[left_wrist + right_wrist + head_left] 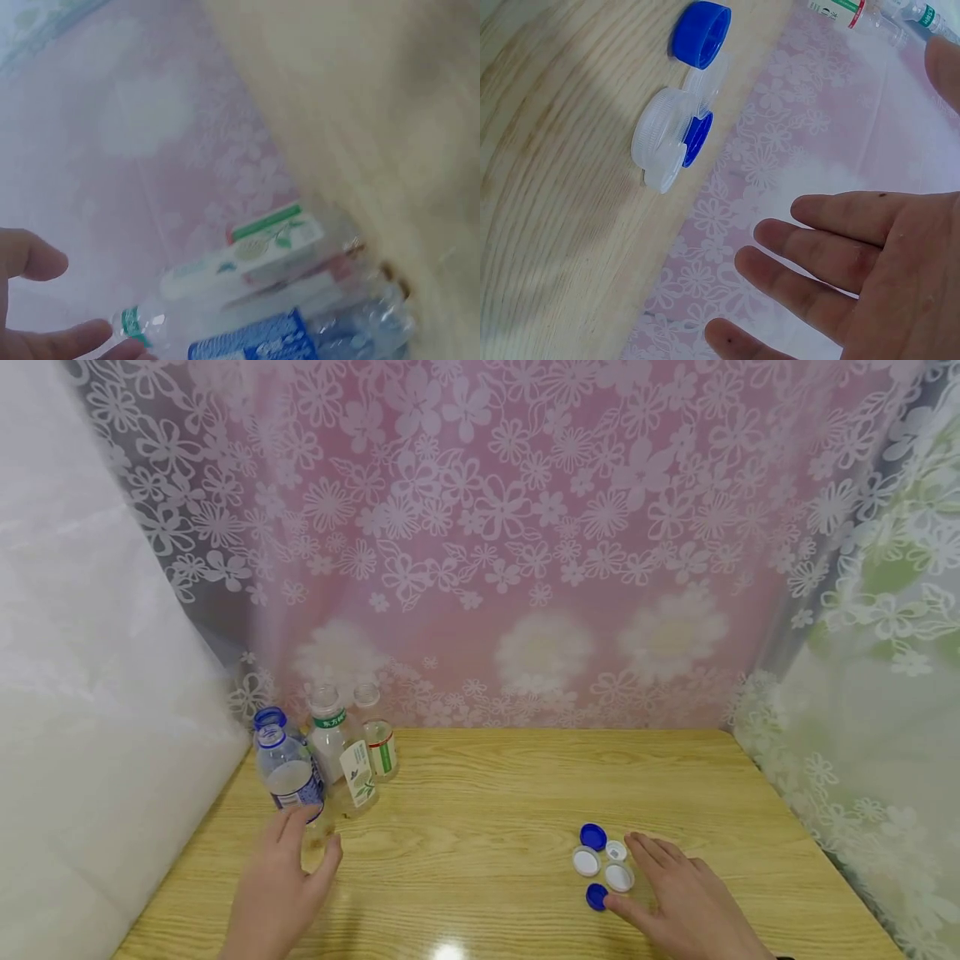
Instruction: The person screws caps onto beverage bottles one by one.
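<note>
At the left rear of the yellow wood-grain desk (pixel 480 827), a group of clear plastic bottles is gathered, standing close together. Nearest the front, a bluish bottle with a blue neck ring and blue label (pixel 288 774) is seen, with a second blue-necked bottle (pixel 270 717) partly hidden behind it. To their right are placed a larger bottle with a green neck band (pixel 327 747) and, farther back, a slimmer bottle with a red-and-green label (pixel 381 752).

Beside the front of this group the left hand (pixel 279 878) is held, its thumb and fingers parted in a wide curve, with nothing gripped; whether a bottle is touched by the fingertips cannot be told.

On the right half of the desk, five plastic caps are clustered: a large round blue cap (pixel 592 837), a small white cap (pixel 616 851), two whitish translucent caps (pixel 587 862) (pixel 619 877) and, nearest the front, a smaller blue cap (pixel 597 897). Just to their right the right hand (pixel 686 893) is held with fingers extended and thumb spread, nothing being grasped; in the right wrist view it is shown apart from the caps.

Behind the desk, a pink sheet with white flowers (pixel 480 568) is hung.
</note>
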A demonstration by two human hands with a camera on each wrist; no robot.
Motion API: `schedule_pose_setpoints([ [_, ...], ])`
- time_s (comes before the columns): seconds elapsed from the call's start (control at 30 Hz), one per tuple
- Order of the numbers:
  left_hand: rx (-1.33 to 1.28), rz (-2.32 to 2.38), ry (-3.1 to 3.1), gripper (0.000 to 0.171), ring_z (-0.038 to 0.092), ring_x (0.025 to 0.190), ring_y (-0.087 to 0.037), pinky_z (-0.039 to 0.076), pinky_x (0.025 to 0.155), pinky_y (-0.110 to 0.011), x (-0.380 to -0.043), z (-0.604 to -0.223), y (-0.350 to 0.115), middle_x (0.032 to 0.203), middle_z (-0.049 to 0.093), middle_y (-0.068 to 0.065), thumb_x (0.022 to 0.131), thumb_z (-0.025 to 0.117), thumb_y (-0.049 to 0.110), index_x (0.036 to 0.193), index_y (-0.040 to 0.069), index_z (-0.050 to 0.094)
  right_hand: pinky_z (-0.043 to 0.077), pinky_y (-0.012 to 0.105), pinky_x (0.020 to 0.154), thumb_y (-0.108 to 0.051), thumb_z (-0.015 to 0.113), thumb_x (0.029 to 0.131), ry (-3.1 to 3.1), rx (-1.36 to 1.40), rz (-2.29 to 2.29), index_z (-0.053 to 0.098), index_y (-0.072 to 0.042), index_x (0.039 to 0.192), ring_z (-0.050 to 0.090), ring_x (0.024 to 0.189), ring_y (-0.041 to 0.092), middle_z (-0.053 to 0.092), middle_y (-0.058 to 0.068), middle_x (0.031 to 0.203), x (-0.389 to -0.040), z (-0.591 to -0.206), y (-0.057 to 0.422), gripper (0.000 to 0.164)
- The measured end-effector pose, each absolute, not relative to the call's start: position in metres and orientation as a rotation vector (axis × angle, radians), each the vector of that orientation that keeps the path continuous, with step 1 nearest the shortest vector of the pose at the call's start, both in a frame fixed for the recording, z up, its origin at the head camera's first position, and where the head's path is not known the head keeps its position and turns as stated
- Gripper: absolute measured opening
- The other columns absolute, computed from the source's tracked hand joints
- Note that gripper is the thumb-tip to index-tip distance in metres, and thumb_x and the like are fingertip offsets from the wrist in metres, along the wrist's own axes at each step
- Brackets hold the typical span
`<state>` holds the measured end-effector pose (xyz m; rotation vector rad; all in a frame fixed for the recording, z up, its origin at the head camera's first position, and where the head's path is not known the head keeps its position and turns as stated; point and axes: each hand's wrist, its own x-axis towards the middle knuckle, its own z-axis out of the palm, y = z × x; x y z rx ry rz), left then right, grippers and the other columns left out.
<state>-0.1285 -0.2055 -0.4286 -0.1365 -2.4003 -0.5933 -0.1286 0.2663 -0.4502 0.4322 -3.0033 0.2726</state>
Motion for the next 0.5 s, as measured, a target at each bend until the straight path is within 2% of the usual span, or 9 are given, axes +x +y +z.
schedule_pose_setpoints([
  [0.1, -0.105, -0.599, -2.291, 0.045, 0.058, 0.108, -0.040, 0.051, 0.080, -0.057, -0.133, -0.418, -0.216, 0.118, 0.060, -0.022, 0.080, 0.077, 0.014, 0.118, -0.003, 0.062, 0.048, 0.062, 0.092, -0.073, 0.055, 0.089, -3.015, 0.424, 0.273, 0.055, -0.007, 0.144, 0.059, 0.124, 0.038, 0.061, 0.013, 0.139, -0.129, -0.450, 0.266, 0.086],
  [0.3, -0.092, -0.656, -2.187, 0.053, 0.048, 0.111, -0.047, 0.039, 0.091, -0.057, -0.147, -0.399, -0.237, 0.121, 0.052, -0.030, 0.081, 0.075, 0.009, 0.127, -0.009, 0.054, 0.049, 0.062, 0.089, -0.075, 0.054, 0.088, -3.048, 0.408, 0.260, 0.056, -0.008, 0.143, 0.059, 0.124, 0.039, 0.060, 0.013, 0.140, -0.129, -0.449, 0.267, 0.087],
  [0.5, 0.006, -0.733, -2.194, 0.068, 0.043, 0.113, -0.047, 0.035, 0.091, -0.058, -0.160, -0.392, -0.248, 0.126, 0.046, -0.032, 0.085, 0.075, 0.018, 0.139, -0.008, 0.043, 0.051, 0.060, 0.087, -0.075, 0.055, 0.088, -3.043, 0.423, 0.267, 0.057, -0.008, 0.143, 0.060, 0.122, 0.038, 0.061, 0.013, 0.139, -0.128, -0.449, 0.267, 0.086],
])
